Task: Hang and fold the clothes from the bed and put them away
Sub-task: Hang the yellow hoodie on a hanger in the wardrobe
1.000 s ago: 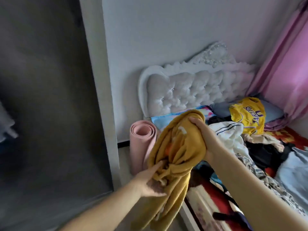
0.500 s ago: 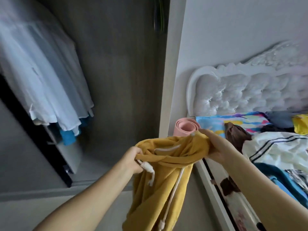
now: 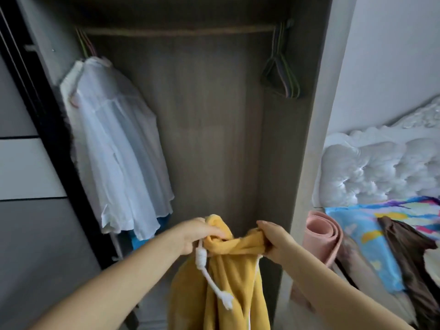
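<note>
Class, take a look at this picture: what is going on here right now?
A person stands facing an open wardrobe, holding a yellow hoodie up by its bunched top. The left hand and the right hand each grip the fabric, and a white drawstring dangles down. A white shirt already hangs on the rail, with spare hangers at its right end. The hoodie is not on a hanger yet.

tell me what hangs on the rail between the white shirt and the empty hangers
Nothing: in the head view the rail is bare between the white shirt on the left and the bunch of empty hangers on the right.
</note>
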Motion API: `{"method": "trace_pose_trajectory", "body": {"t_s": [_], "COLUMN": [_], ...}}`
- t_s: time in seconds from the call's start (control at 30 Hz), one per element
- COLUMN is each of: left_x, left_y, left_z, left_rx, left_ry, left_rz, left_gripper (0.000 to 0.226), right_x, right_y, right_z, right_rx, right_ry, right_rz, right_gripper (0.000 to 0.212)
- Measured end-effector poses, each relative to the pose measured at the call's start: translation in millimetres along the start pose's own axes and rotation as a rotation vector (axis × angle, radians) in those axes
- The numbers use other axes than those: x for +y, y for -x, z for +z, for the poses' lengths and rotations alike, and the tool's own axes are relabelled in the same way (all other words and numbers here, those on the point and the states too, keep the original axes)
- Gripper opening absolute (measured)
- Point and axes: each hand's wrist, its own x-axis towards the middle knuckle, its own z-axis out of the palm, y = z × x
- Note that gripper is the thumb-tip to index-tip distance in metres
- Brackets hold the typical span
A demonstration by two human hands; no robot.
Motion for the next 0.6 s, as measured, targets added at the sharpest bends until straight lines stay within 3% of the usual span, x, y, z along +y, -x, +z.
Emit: {"method": "trace_pose_trajectory", "body": {"t_s": [0.1, 0.2, 0.27, 0.33, 0.4, 0.43, 0.5, 0.6], "left_x": [5, 26, 48, 74, 102, 119, 148, 183], "left_y": [-23, -62, -87, -101, -112, -117, -131, -147], "left_z": [-47, -70, -77, -74, -69, -68, -69, -69], "left_rx": [0.114, 0.332, 0.475, 0.445, 0.354, 0.319, 0.257, 0.185], "left_ry": [-0.467, -0.634, -0.498, -0.151, 0.175, 0.289, 0.421, 0.513], "left_rz": [-0.011, 0.073, 0.147, 0.173, 0.148, 0.124, 0.093, 0.082], "left_gripper": [0.027, 0.036, 0.045, 0.035, 0.005, 0.020, 0.033, 0.041], "right_x": [-29, -45, -60, -83, -118, -142, -198, -298], "right_y": [1, -1, -9, -16, -27, -35, -53, -72], "right_z": [28, 50, 57, 54, 46, 43, 45, 66], "right_rx": [0.000, -0.045, -0.041, -0.058, -0.086, -0.074, 0.059, 0.403], "right_ry": [0.103, 0.380, 0.531, 0.722, 0.950, 1.051, 1.141, 1.288], "right_rz": [-0.242, -0.411, -0.465, -0.444, -0.384, -0.397, -0.566, -0.949], "right_gripper": [0.015, 0.021, 0.020, 0.021, 0.025, 0.026, 0.022, 0.018]}}
